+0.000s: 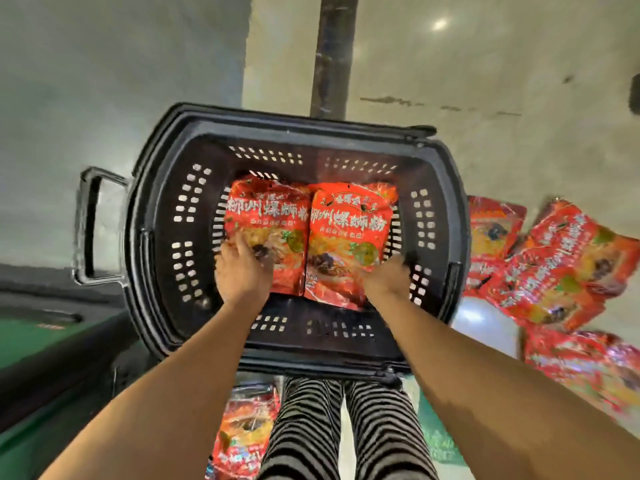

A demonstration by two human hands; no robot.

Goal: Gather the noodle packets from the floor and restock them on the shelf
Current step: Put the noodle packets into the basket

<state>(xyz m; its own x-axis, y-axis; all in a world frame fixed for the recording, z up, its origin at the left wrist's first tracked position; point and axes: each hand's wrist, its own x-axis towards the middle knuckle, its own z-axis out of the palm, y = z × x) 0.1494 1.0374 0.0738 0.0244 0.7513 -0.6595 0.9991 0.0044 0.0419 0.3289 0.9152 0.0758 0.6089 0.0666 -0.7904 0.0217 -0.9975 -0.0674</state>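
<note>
Red packets (346,233), tops pointing away, in basket (277,123); left hand (242,268) grips one; right hand (385,279) unclear.

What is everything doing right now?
Basket, upright, holds two packets.
Left packet, lying flat in basket.
Right packet, lying flat beside it.
Floor packets, scattered, not gathered yet.
Left hand, touching left packet.
Right hand, blurred, at right packet's corner.

Two glossy red plastic noodle packets (308,233) flat, side by side, in the black slotted basket (162,202). More red packets (561,268) heaped off its right edge; one packet (242,434) by my legs.
</note>
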